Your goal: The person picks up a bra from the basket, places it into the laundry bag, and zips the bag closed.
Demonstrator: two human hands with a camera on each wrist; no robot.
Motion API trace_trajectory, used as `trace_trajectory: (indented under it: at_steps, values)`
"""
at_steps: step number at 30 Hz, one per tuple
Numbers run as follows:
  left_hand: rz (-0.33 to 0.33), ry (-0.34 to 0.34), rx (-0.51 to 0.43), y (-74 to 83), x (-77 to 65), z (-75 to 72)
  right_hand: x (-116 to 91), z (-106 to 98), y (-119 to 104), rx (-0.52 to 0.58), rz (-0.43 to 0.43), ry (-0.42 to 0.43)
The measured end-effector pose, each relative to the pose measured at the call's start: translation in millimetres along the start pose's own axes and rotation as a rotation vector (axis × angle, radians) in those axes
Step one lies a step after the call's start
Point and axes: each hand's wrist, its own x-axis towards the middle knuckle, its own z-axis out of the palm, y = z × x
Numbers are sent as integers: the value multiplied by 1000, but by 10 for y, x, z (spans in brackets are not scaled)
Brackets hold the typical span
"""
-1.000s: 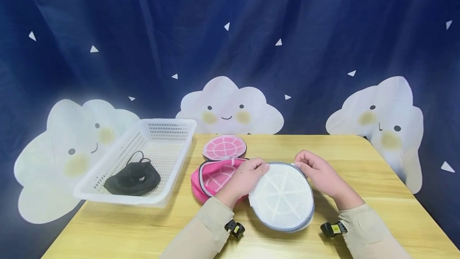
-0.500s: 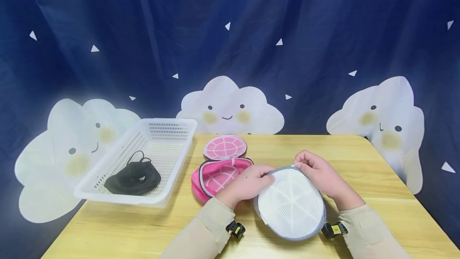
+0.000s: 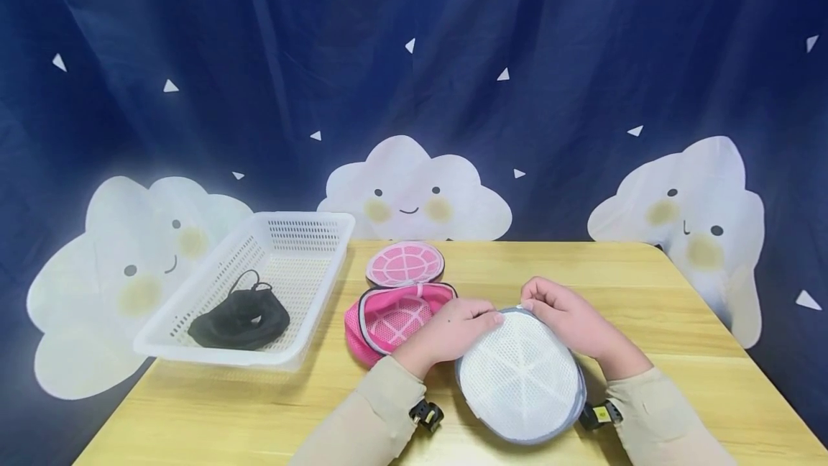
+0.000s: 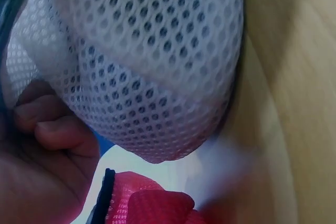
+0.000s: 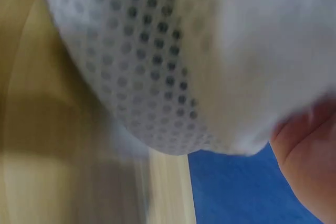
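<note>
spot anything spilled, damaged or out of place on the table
Nothing looks spilled or damaged, the held white mesh bag included. Mildly untidy: the pink mesh bag gapes, its lid laid back, and black cloth lies rumpled in the basket.

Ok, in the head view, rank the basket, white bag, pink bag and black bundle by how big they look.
1. Basket, plainly the largest.
2. White bag, though it sits nearer the camera than the basket.
3. Pink bag, counting its open lid; the left hand hides part.
4. Black bundle.
</note>
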Motion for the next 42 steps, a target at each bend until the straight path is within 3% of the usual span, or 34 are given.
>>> trace_trajectory:
  at_steps: [9,30,42]
  values:
    - [-19,42,-1,-6,2,5,-3,20,21,-5,-11,6]
    - [-59,59,-24,-84,-5,23,-2,51,42,-52,25,19]
    - [-126,93,-105,-78,-9,-45,-19,-11,24,-34,35,61]
